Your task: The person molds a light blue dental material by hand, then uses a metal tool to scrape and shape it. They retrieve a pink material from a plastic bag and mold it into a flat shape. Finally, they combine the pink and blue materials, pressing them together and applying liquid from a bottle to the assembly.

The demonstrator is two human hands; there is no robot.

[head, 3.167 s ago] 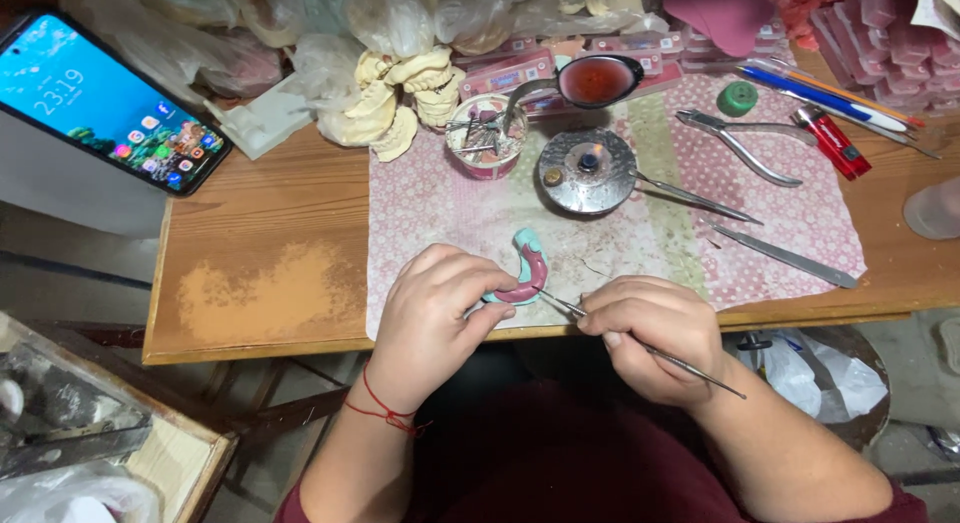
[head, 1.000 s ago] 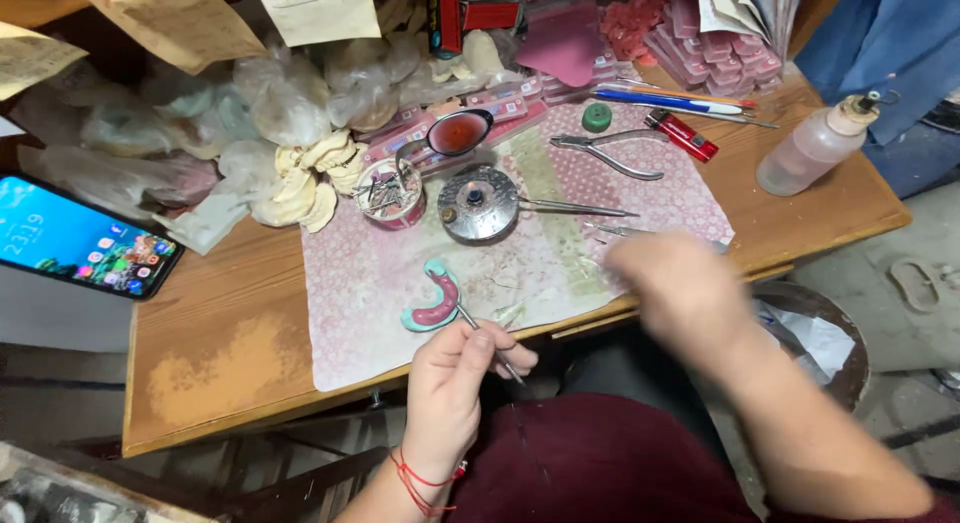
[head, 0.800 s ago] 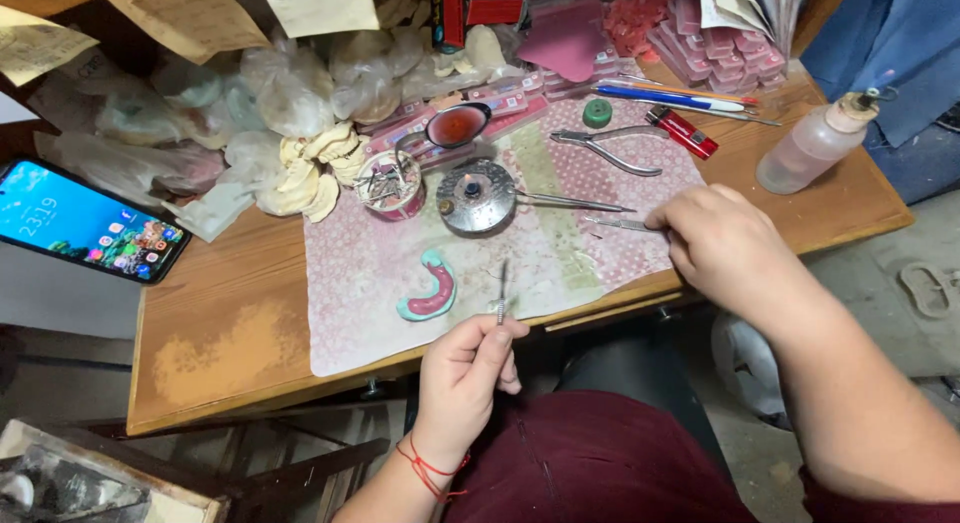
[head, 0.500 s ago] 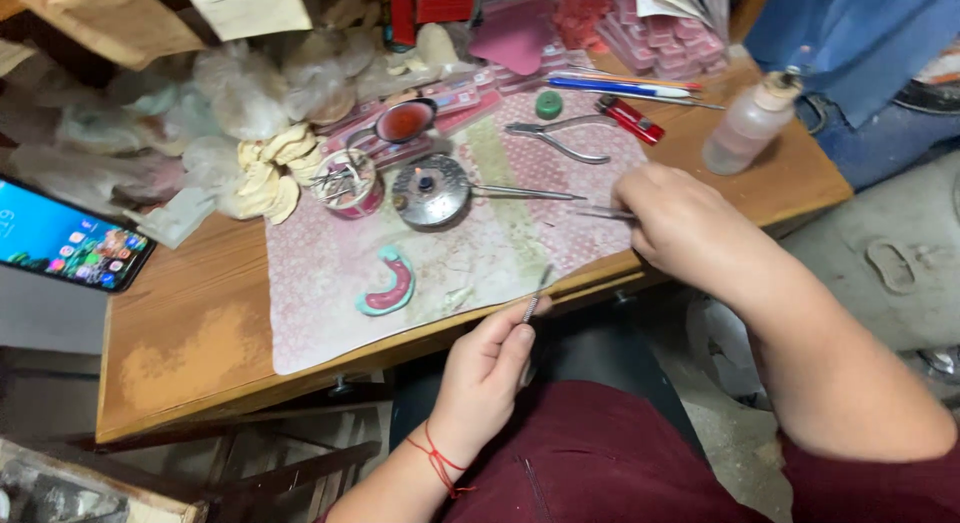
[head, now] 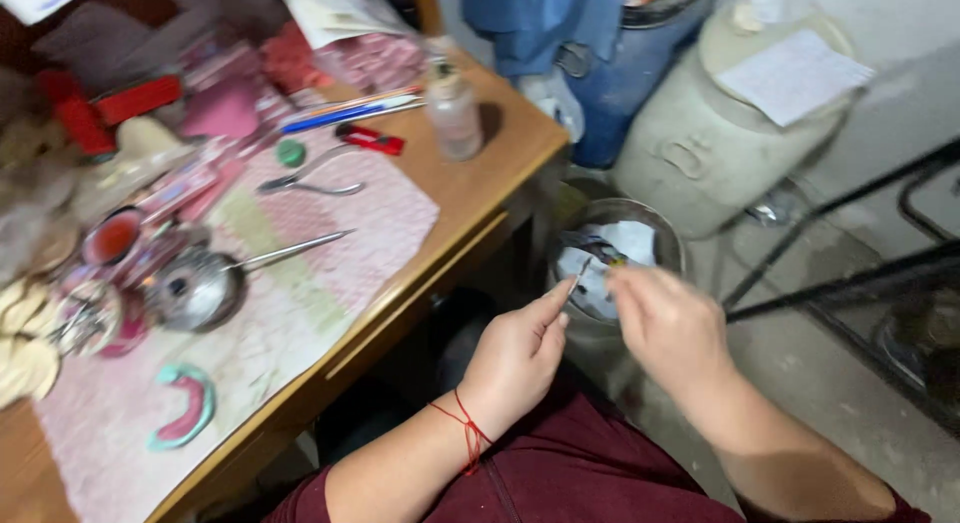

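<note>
Fingers (head: 548, 305) of the left hand (head: 515, 358) are pressed together, pinching the lower end of a thin metal instrument (head: 580, 273) whose tip points up and away. Fingers (head: 628, 283) of the right hand (head: 672, 328) are closed at that tip, apparently pinching or wiping it; motion blur prevents telling exactly what they grip. Both hands are held off the table (head: 480, 188), to its right, directly above a round bin (head: 665, 238) on the floor lined with pale scraps.

Assessment: the instrument is being cleaned over the bin. To do this well, the left pinch should stay firm and low on the shaft while the right fingers draw outward along the tip, so debris drops into the bin.

On the table, well apart from the hands: a pink-and-teal dental mould (head: 183, 418), a small metal bowl (head: 190, 291) with a long handle, pliers (head: 305, 178), a plastic squeeze bottle (head: 453, 108).
</note>
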